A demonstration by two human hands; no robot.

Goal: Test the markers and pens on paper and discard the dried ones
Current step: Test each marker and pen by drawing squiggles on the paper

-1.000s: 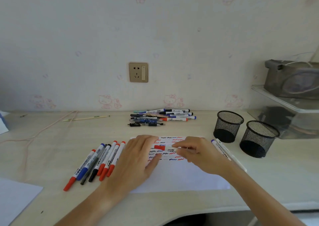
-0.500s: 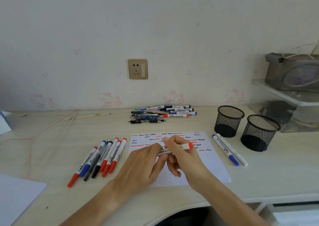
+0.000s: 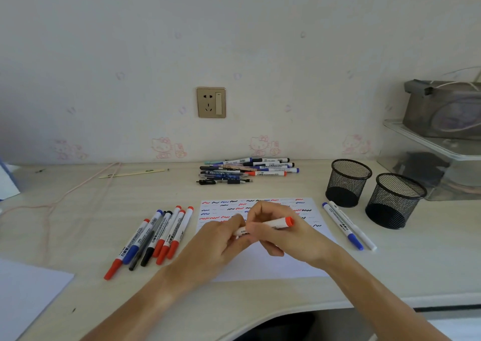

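We are holding a red marker (image 3: 270, 225) in both hands above the paper (image 3: 263, 265), in the middle of testing pens on a pale desk (image 3: 260, 307). The right hand (image 3: 283, 232) is gripping the barrel, fingers curled round it; the left hand (image 3: 221, 239) is meeting it at the near end, fingertips pinching there. Whether a cap is in that pinch, we cannot tell, since the fingers are hiding that end.

The marker is lying almost level, its long axis running left to right and tilting slightly up toward the right, the red end poking out past the right hand. The two hands are together, touching around the one marker, and both are equally near it; the paper is lying directly beneath them, so the coming move looks to be a short drop straight down onto the sheet.

The far half of the paper is carrying rows of red, blue and black squiggles, while the near half is showing white. A row of markers (image 3: 153, 239) is lying left of the sheet, two more (image 3: 347, 226) right of it, and a heap of pens (image 3: 247, 170) is waiting by the wall. Two mesh cups (image 3: 374, 192) are standing at the right, beside clear storage boxes (image 3: 442, 143). A wall socket (image 3: 210, 102) is sitting above the heap.
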